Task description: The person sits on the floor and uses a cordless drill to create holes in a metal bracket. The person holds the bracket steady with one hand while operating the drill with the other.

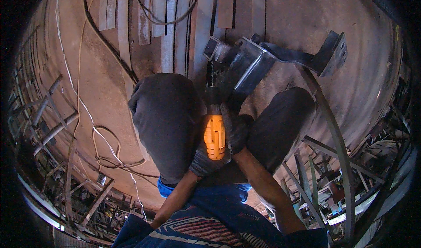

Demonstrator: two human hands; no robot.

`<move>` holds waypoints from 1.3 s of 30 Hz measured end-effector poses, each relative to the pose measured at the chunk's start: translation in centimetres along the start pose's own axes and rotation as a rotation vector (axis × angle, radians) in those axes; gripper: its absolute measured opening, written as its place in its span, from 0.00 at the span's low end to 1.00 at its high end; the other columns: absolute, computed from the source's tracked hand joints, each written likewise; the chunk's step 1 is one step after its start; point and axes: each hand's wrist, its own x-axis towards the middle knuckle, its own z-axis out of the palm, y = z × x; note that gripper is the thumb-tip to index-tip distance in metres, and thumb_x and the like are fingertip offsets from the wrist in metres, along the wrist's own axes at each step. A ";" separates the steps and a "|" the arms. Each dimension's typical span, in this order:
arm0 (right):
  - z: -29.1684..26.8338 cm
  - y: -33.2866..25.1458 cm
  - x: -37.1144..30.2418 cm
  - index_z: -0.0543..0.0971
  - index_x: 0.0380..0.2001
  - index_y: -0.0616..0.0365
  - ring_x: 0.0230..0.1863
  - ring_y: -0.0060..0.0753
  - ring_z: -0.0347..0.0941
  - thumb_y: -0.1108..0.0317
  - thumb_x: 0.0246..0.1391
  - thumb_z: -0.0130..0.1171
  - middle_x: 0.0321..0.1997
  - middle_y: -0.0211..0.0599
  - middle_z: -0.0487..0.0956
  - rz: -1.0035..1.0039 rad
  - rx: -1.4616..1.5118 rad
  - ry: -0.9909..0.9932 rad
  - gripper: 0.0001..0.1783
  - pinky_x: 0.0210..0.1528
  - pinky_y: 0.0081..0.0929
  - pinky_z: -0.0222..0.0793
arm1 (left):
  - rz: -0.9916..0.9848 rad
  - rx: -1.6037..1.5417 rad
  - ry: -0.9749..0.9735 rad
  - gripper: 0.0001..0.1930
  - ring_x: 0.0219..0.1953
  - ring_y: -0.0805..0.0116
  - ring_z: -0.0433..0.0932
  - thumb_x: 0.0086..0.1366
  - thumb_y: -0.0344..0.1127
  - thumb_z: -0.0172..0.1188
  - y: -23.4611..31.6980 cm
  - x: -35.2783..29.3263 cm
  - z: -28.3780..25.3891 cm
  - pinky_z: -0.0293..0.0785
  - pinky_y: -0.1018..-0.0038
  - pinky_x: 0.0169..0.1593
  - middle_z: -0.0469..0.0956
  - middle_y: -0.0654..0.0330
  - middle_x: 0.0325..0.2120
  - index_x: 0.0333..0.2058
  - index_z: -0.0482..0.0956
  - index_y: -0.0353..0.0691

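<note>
A power drill [215, 136] with an orange body and black front points away from me, between my bent knees. My left hand [205, 161], in a dark knitted glove, wraps the drill from below and behind; its fingers are mostly hidden under the body. My right hand [237, 133], gloved too, closes against the drill's right side. The thin drill bit reaches up to a short square steel tube [212, 48]; whether it touches is hard to tell. That tube belongs to a dark welded steel bracket [254, 72], whose bent arm runs right to an end plate [340, 55].
Flat steel bars [169, 42] lie side by side on the brown floor ahead. Cables [81, 85] run down the left side and coil beside my left knee. Metal frames and scrap [57, 116] crowd the left; a long curved strip [335, 129] and more scrap stand at right.
</note>
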 end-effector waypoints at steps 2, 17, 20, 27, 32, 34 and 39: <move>0.0 0.1 -0.1 0.66 0.49 0.58 0.41 0.33 0.69 0.64 0.53 0.49 0.46 0.41 0.71 0.002 0.001 0.001 0.20 0.42 0.25 0.65 | 0.014 -0.019 0.005 0.26 0.42 0.62 0.70 0.45 0.41 0.63 0.2 0.1 -0.1 0.66 0.69 0.49 0.72 0.59 0.39 0.44 0.66 0.42; -0.1 -0.2 -0.2 0.67 0.48 0.58 0.41 0.32 0.68 0.64 0.53 0.49 0.46 0.41 0.71 0.023 0.004 0.009 0.20 0.43 0.25 0.64 | 0.000 -0.035 -0.029 0.28 0.46 0.61 0.67 0.47 0.42 0.62 0.0 0.2 -0.2 0.62 0.69 0.52 0.69 0.58 0.42 0.46 0.65 0.42; -0.2 -0.2 -0.2 0.67 0.48 0.58 0.41 0.32 0.68 0.64 0.53 0.49 0.46 0.41 0.71 0.024 0.009 0.006 0.20 0.43 0.25 0.64 | -0.028 -0.104 -0.018 0.27 0.46 0.61 0.68 0.47 0.42 0.62 -0.3 0.0 0.1 0.63 0.68 0.52 0.70 0.58 0.41 0.46 0.65 0.42; 0.0 0.0 0.2 0.67 0.48 0.58 0.42 0.32 0.68 0.64 0.53 0.50 0.46 0.41 0.71 0.028 0.011 -0.006 0.20 0.43 0.25 0.64 | 0.031 0.033 -0.027 0.23 0.45 0.60 0.68 0.48 0.43 0.60 0.9 0.5 -0.2 0.63 0.66 0.51 0.71 0.58 0.39 0.43 0.68 0.43; 0.5 0.3 0.0 0.67 0.48 0.58 0.42 0.32 0.68 0.64 0.53 0.50 0.46 0.41 0.71 0.031 0.015 -0.029 0.20 0.43 0.24 0.64 | 0.130 0.121 -0.004 0.23 0.45 0.58 0.67 0.49 0.44 0.58 0.7 0.7 -0.4 0.62 0.66 0.52 0.70 0.57 0.40 0.43 0.67 0.42; 0.5 0.4 -0.1 0.67 0.48 0.59 0.42 0.31 0.68 0.64 0.53 0.50 0.46 0.41 0.71 0.032 0.013 -0.043 0.20 0.43 0.24 0.64 | 0.140 0.184 0.013 0.24 0.45 0.57 0.67 0.50 0.44 0.58 1.2 0.8 -0.4 0.61 0.66 0.52 0.69 0.57 0.41 0.44 0.66 0.42; 0.6 0.6 -0.5 0.67 0.48 0.59 0.42 0.31 0.68 0.64 0.53 0.50 0.47 0.41 0.71 0.042 0.007 -0.066 0.19 0.44 0.24 0.64 | 0.121 0.095 0.076 0.24 0.46 0.57 0.66 0.49 0.41 0.58 1.3 0.9 -0.3 0.60 0.66 0.54 0.68 0.56 0.42 0.45 0.65 0.42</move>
